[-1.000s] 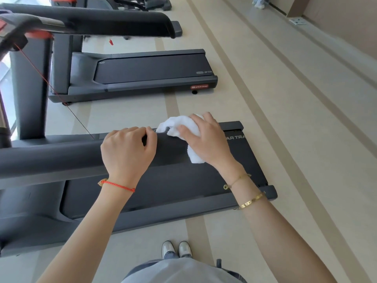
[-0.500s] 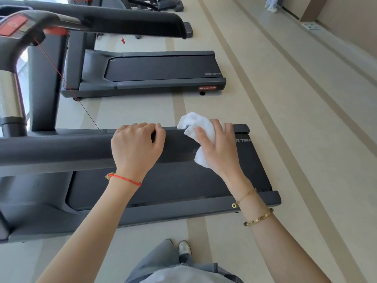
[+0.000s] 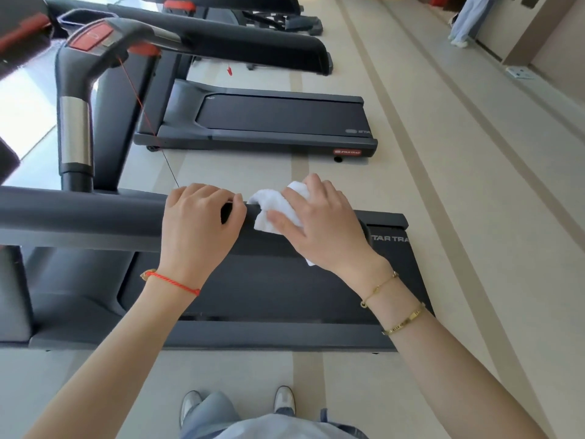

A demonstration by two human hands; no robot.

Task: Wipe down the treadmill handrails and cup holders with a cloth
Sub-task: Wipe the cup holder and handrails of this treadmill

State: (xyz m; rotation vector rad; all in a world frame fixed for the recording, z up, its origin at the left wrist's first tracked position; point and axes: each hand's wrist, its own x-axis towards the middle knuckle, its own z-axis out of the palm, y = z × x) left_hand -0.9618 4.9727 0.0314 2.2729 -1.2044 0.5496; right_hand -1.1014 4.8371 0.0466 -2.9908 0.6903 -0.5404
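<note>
**gymrat_22:** ok so where's everything sitting?

**wipedown_w:** handrail [image 3: 79, 213] runs in from the left edge across the near treadmill [image 3: 285, 296]. left hand [image 3: 199, 223] sits on top of it, fingers curled over the far side. right hand [image 3: 319, 223] is just to the right, pressing the cloth [image 3: 272, 207] onto the rail's right end. cloth's between the two hands.

**gymrat_22:** and around that?

**wipedown_w:** belt deck lies under the rail. second treadmill [image 3: 278, 122] sits farther off, with its own rail above it. shoes [image 3: 190, 403] on the floor [image 3: 474, 217] at the near edge. someone standing far right [image 3: 468, 17].
</note>
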